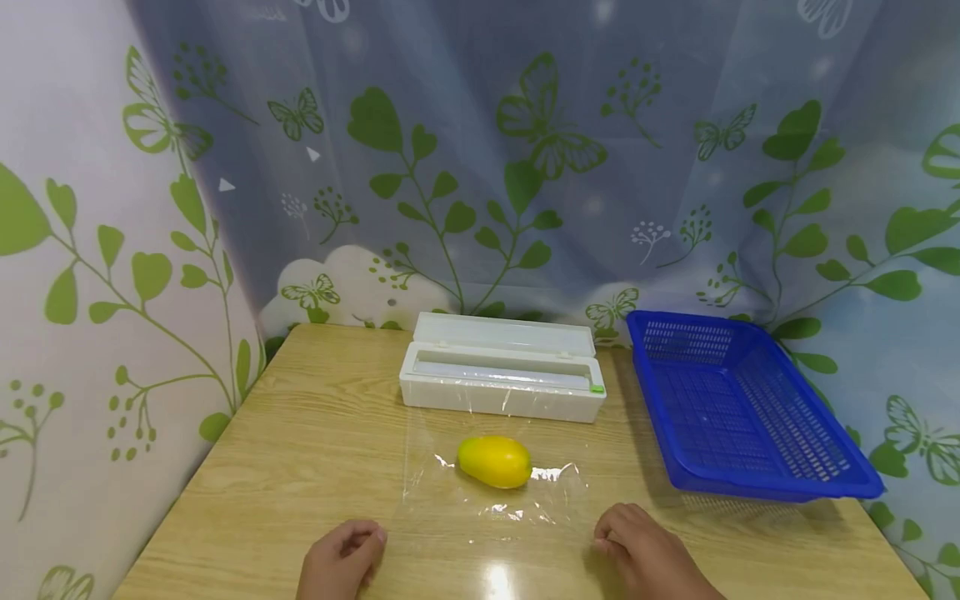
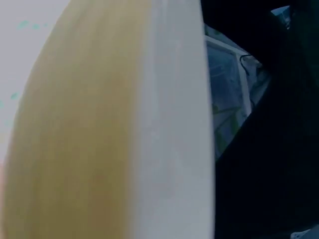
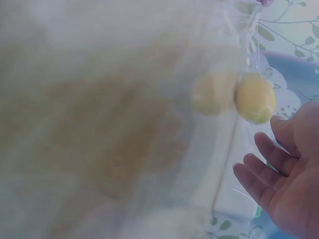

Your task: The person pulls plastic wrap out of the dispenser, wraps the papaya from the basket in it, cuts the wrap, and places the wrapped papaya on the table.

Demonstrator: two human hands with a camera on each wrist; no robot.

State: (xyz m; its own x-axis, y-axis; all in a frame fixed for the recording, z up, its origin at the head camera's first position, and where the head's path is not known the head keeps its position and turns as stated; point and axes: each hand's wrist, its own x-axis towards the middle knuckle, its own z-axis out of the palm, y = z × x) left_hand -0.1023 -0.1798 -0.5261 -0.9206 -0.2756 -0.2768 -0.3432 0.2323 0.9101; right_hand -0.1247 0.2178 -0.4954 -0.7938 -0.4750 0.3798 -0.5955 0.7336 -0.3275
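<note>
"Fruit (image 1: 495, 462)?"
"Before the white box (image 1: 502, 401), amid clear film (image 1: 551, 473): probably firm, slippery; cradle its sides (film likely flimsy, clingy)."
"Fingers?"
"Left hand (image 1: 341, 558): pinching film; right hand (image 1: 648, 552): pinch obscured, can't tell."

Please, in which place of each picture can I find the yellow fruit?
Head: the yellow fruit is a little below the centre, under the white box in the picture.
Left wrist: not in it.
Right wrist: upper half, right of centre.
Shared landmark, head and right wrist: the right hand.
</note>
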